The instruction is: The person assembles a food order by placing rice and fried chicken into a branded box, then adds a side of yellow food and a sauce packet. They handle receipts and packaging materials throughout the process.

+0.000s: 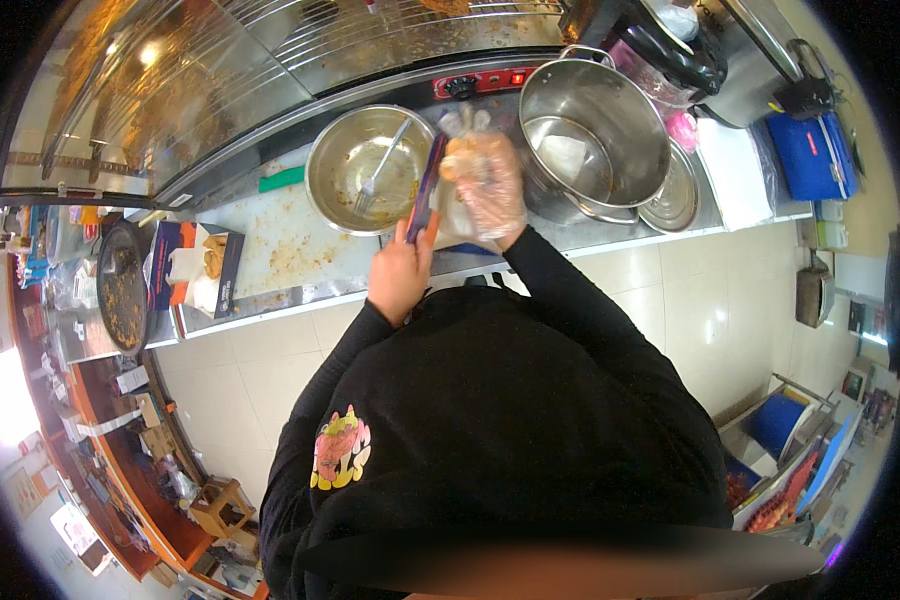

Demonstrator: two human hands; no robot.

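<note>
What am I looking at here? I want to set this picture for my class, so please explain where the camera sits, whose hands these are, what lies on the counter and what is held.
There is no machine: a person in a black top works with two hands. The one picture comes from a wide camera worn on that person's head, looking down, so straight edges bend near the rim.

The left hand grips a flat blue and orange carton. The right hand, in a clear plastic glove, holds a piece of browned food above it.

On the steel counter stand a metal bowl with a fork inside, a large steel pot, and a lid beside it. To the left sits an open carton with food in it. Behind is a glass warming case.
</note>
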